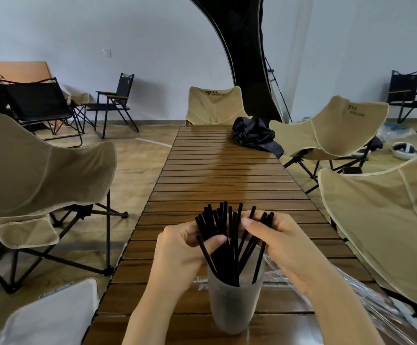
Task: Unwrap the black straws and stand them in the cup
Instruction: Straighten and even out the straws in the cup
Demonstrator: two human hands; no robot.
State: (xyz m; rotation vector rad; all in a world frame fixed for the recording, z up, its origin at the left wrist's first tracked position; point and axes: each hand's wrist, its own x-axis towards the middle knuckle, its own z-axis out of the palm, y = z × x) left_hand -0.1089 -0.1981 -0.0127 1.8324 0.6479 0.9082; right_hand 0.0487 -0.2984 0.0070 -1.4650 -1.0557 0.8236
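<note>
Matt black straws (229, 235), frosted plastic cup (234, 302), glossy slatted-wood table (227, 175)

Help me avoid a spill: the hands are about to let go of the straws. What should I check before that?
1. Straws' lower ends inside the cup: ok. The straws reach down into the cup.
2. Cup upright: ok. It stands straight on the slatted table.
3. Wrapper off: ok. The straws in view are bare, and the clear wrapper lies on the table right of the cup.
4. Both hands holding: ok. The left hand and right hand grip the bunch above the rim.
5. Straws gathered: not ok. They fan apart, one leaning far left.
6. Cup's distance from the near table edge: cannot tell.
</note>
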